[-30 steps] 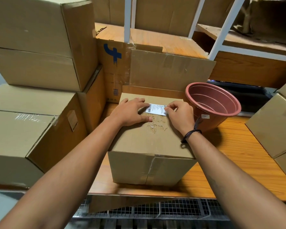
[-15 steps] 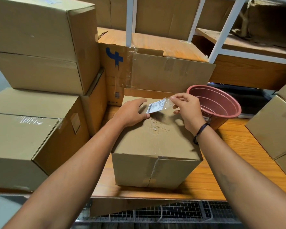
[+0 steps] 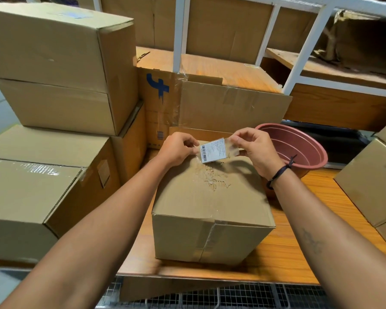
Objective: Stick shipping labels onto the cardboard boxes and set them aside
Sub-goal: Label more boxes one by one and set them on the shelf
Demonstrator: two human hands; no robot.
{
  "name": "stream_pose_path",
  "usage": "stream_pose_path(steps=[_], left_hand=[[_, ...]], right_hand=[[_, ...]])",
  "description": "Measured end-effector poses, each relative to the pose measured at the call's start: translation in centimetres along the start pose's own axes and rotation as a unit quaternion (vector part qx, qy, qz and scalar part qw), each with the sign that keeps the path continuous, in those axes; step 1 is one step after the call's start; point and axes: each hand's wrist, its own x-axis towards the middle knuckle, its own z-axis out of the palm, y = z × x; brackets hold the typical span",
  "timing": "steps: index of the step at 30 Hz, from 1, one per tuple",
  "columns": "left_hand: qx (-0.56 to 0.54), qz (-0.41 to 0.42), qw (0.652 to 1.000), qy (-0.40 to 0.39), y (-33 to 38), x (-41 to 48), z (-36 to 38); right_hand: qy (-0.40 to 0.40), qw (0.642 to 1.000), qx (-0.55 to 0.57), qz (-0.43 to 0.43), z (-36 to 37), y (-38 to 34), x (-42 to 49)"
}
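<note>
I hold the label [image 3: 213, 150] between my two hands, just above the far part of the box [image 3: 210, 197] in front of me. My left hand [image 3: 176, 148] pinches its left edge with curled fingers, and my right hand [image 3: 254, 150] pinches the clear strip that sticks out on its right side. The label is white with a barcode along its lower left end. It hangs tilted, the right end higher, and throws a shadow on the cardboard below. I cannot tell whether its lower corner touches the box top. Right under it the top of the box has a torn, ragged patch [image 3: 214, 181] along the taped seam. The box is closed and stands on the wooden table [image 3: 299, 253], close to the near edge. A dark band [image 3: 279, 172] is tied round my right wrist. Just beside the box on the right a pink tub [image 3: 299, 148] leans with its mouth turned toward me. On my left two big boxes are stacked, the upper one [image 3: 54, 63] on the lower one [image 3: 31, 197]. Behind my box stands a carton with a blue mark [image 3: 158, 103], and a flat sheet of cardboard [image 3: 232, 108] leans next to it. More boxes [image 3: 370, 181] sit at the right edge, and a white rack [image 3: 308, 41] rises at the back.
</note>
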Motion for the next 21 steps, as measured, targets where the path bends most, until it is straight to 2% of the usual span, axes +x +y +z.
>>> stream_pose_path(steps=[3, 7, 12, 16, 21], left_hand=[[-0.028, 0.007, 1.0, 0.01, -0.3, -0.1, -0.1], [-0.13, 0.029, 0.99, 0.048, -0.1, -0.7, -0.2], [-0.323, -0.017, 0.946, -0.003, 1.0, -1.6, -0.5], [-0.348, -0.021, 0.937, -0.019, 2.8, -1.5, -1.4], [-0.404, -0.037, 0.909, -0.091, 3.9, -1.2, -1.8]], right_hand=[[0.037, 0.999, 0.012, 0.025, -0.3, 0.4, -0.3], [0.062, 0.995, 0.043, 0.072, -0.7, 1.3, -0.7], [0.051, 0.991, 0.069, 0.107, -1.3, 1.5, -1.6], [0.061, 0.987, 0.085, 0.12, -1.5, 1.3, -1.8], [0.048, 0.986, 0.108, 0.119, -2.0, 0.8, -2.2]])
